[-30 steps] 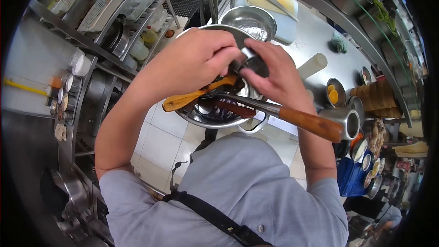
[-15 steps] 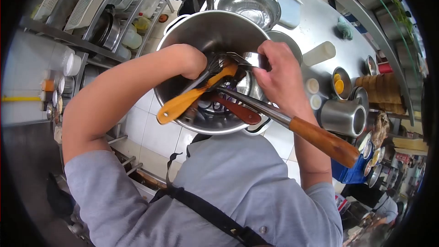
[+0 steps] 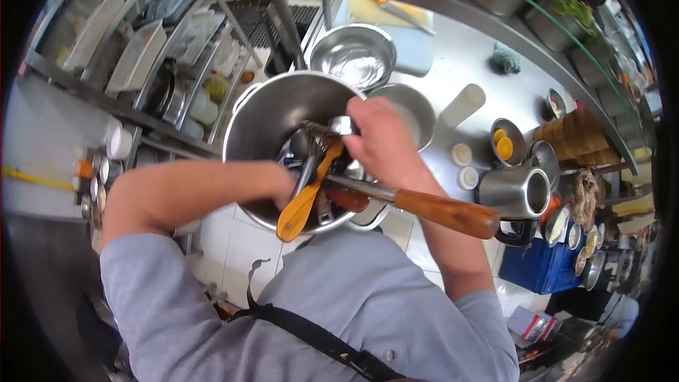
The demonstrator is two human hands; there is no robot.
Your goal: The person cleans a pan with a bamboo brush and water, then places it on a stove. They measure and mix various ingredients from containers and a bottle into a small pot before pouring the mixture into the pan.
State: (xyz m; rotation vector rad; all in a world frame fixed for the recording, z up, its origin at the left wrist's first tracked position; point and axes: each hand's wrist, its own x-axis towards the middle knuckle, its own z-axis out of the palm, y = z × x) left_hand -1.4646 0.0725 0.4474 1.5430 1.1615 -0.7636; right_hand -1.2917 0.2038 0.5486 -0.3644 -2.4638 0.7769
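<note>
A large steel pot (image 3: 244,124) stands in front of my body, holding several utensils. My left hand (image 3: 281,185) reaches down inside it; its fingers are hidden among the tools. At the right rim, my right hand (image 3: 378,126) has its fingers closed on a shiny steel piece (image 3: 342,126), whose full shape I cannot make out. An orange wooden spatula (image 3: 300,213) leans over the near rim, close to my left hand. Beneath my right wrist, a tool with a thick wooden handle (image 3: 445,213) sticks out to the right. A reddish-brown handle (image 3: 348,200) lies below its shaft.
Beyond the pot, a steel bowl (image 3: 353,53) and another metal vessel (image 3: 410,110) stand on the steel counter (image 3: 453,56). A knife lies on the cutting board (image 3: 417,53). A metal jug (image 3: 513,191) and a blue crate (image 3: 537,267) are to the right. Shelving (image 3: 170,127) lines the left.
The view has shifted, showing more of the overhead shelf. My right hand remains at the rim with the steel piece. The spatula now slants more steeply, and the utensils have shifted within the pot.
</note>
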